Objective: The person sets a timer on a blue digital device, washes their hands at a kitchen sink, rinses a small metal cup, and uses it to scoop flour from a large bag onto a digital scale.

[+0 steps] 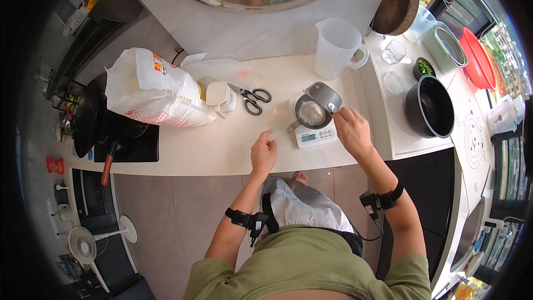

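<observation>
My right hand [352, 129] grips the handle of a grey metal measuring scoop [325, 95], tilted above a dark bowl [300, 104]. White powder, probably flour [311, 112], lies heaped in the bowl. Beneath the bowl is a white digital kitchen scale [316, 137] with a lit display. My left hand [263, 153] is held over the counter to the left of the scale, holding nothing, its fingers loosely curled and the thumb apart. The inside of the scoop is mostly hidden from me.
Left of the scale lie scissors [254, 101], a white lidded container [220, 96] and a large white printed bag [152, 91]. A plastic jug [336, 50] stands behind. On the raised right counter are a black pot [429, 106] and a glass [394, 52]. A wok [89, 118] sits far left.
</observation>
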`<action>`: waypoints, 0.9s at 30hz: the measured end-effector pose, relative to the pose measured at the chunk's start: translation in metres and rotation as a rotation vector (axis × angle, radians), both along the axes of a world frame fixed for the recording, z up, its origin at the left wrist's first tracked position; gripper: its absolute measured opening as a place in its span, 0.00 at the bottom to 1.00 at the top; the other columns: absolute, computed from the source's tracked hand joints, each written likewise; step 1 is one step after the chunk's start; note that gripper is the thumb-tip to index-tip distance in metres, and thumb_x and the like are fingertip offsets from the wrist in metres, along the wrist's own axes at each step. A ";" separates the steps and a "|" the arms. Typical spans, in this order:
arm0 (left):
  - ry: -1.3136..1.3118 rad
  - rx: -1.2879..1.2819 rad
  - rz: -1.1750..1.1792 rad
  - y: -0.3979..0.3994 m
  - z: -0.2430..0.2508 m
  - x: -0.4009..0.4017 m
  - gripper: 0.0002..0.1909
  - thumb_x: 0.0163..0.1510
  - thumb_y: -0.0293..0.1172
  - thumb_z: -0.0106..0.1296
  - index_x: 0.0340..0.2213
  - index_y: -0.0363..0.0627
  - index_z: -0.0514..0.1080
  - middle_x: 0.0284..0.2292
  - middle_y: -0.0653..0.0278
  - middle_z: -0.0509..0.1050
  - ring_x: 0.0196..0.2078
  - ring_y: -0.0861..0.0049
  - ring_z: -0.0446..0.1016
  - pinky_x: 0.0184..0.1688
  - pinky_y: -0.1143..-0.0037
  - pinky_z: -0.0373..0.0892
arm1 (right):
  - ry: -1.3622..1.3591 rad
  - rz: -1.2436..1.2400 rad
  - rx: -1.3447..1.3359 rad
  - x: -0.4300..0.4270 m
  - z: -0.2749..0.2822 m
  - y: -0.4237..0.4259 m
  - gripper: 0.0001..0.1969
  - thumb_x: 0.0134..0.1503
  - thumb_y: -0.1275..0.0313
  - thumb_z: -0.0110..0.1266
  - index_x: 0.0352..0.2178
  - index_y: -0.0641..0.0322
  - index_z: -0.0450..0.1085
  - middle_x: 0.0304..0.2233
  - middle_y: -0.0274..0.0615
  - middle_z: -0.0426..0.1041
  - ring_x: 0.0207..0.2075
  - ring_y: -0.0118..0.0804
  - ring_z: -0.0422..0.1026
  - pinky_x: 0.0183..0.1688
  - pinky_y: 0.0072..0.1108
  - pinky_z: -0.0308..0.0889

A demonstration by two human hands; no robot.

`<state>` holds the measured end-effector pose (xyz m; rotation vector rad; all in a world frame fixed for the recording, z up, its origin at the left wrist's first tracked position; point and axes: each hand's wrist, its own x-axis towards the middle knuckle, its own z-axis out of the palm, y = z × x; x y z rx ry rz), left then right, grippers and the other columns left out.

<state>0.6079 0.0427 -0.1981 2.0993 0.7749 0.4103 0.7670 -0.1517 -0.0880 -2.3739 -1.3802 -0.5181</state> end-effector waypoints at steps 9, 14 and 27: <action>0.013 -0.009 0.008 0.001 0.000 -0.001 0.14 0.46 0.28 0.48 0.38 0.41 0.68 0.19 0.58 0.71 0.21 0.68 0.70 0.26 0.72 0.66 | 0.429 -0.351 0.426 0.012 0.012 -0.005 0.05 0.42 0.75 0.57 0.18 0.65 0.68 0.18 0.41 0.67 0.19 0.40 0.68 0.23 0.25 0.62; 0.008 -0.030 0.019 0.001 -0.002 -0.001 0.14 0.46 0.28 0.48 0.38 0.41 0.68 0.18 0.59 0.71 0.20 0.68 0.70 0.26 0.72 0.66 | 0.855 -0.577 0.540 0.022 0.011 -0.021 0.09 0.45 0.71 0.57 0.24 0.69 0.72 0.18 0.35 0.70 0.19 0.20 0.64 0.23 0.17 0.62; 0.039 -0.035 -0.005 -0.001 0.001 0.004 0.15 0.47 0.27 0.48 0.39 0.40 0.68 0.18 0.60 0.71 0.20 0.70 0.70 0.25 0.73 0.65 | 1.198 -0.567 0.893 0.029 -0.001 -0.048 0.09 0.49 0.70 0.55 0.25 0.68 0.72 0.20 0.30 0.68 0.20 0.20 0.62 0.24 0.13 0.59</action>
